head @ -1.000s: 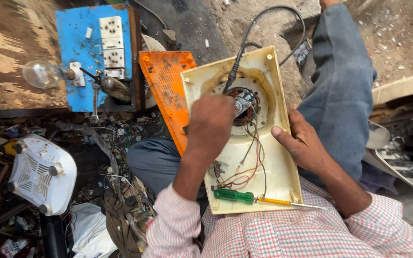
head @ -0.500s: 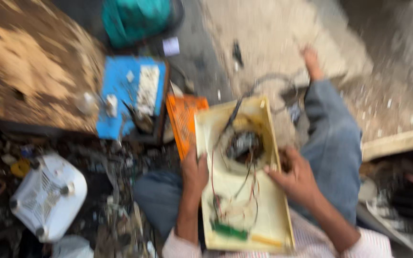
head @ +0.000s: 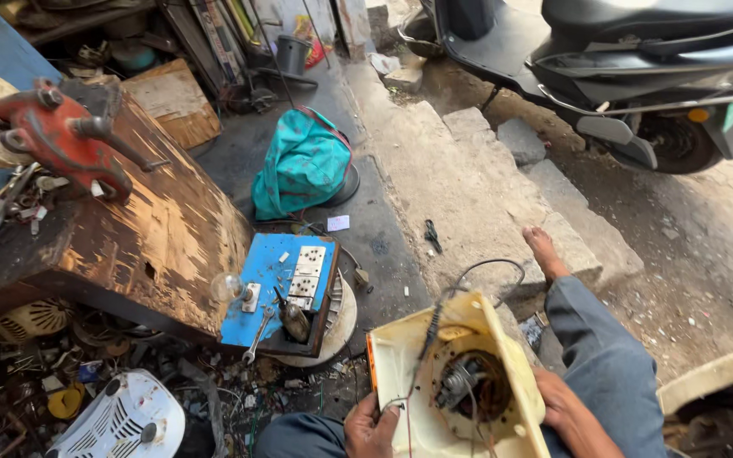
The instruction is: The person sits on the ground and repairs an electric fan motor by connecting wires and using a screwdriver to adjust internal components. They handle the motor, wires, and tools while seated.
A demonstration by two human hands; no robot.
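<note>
Head view: both hands' fingers (head: pixel 381 410) grip cream housing (head: pixel 406 366) edges, L+R.

Even, soft daylight, brightest on the stone step (head: pixel 468 182) and dimmer in the clutter left of it; shadows faint, no glare, frame sharp, wide-angle bending toward the edges.

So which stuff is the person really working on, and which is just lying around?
In hand:
cream housing, held by left hand and right hand
motor
black cable

Lying about:
blue switch board
red vise
teal bag
white fan cover
scooter
</note>
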